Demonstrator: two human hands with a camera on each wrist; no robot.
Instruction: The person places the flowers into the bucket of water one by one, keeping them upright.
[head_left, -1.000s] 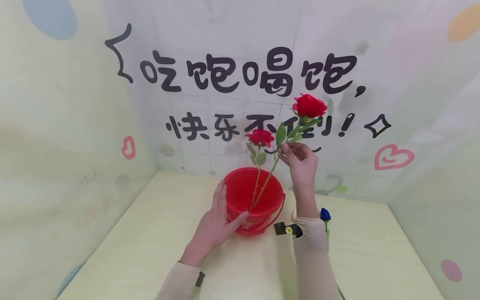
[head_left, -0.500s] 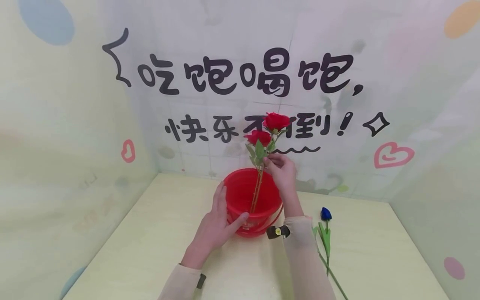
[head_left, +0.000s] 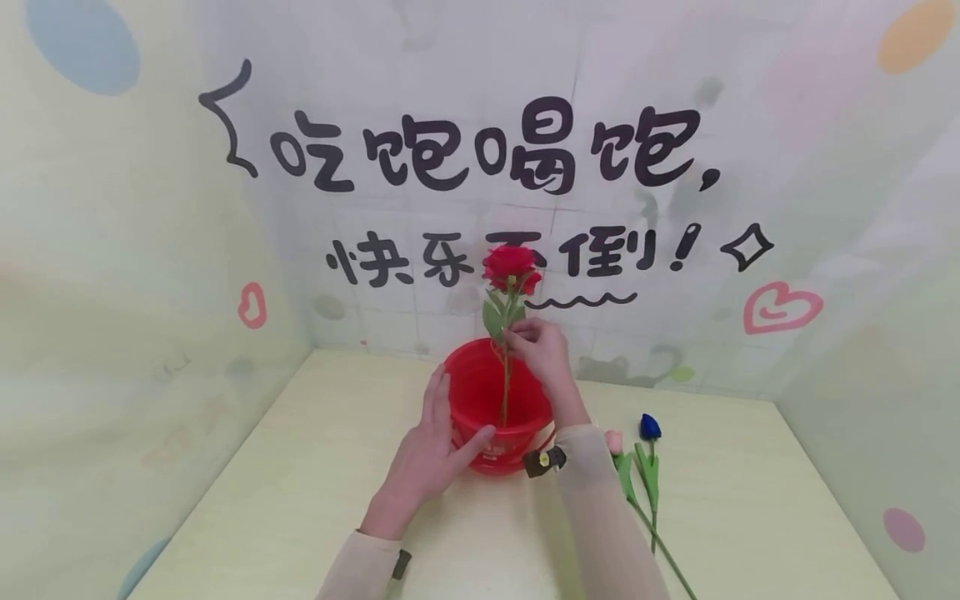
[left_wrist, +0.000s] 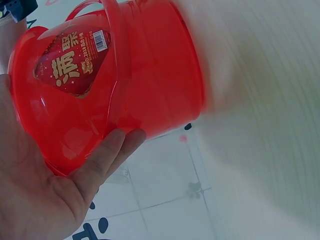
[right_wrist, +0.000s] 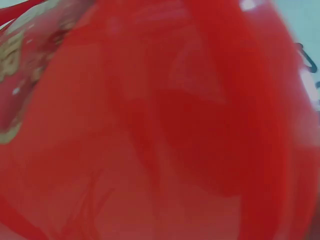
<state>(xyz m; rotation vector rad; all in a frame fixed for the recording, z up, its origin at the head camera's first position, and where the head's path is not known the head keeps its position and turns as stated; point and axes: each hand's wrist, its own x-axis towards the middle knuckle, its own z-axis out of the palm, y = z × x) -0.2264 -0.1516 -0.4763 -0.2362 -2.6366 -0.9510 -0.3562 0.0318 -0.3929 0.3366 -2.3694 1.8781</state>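
A red bucket [head_left: 501, 457] stands on the table, its printed label [left_wrist: 70, 60] facing the left wrist view. My left hand [head_left: 422, 460] rests against its left side, fingers extended along the wall and thumb across the front rim. Above the bucket, my right hand [head_left: 546, 357] pinches the stem of a red rose [head_left: 507, 262], whose lower end reaches down inside. A second red rose [head_left: 533, 284] is mostly hidden behind the first. Red bucket plastic [right_wrist: 160, 120] fills the right wrist view, so that hand does not show there.
Right of the bucket, a blue tulip [head_left: 649, 427] and a pink tulip [head_left: 615, 442] lie on the pale table [head_left: 300, 467], their stems crossing. A printed backdrop [head_left: 420, 67] rises behind, with side panels left and right.
My right hand has brought its rose left and lower until it overlaps the other rose. The tulips have come out from behind the right sleeve. The left hand stays on the bucket.
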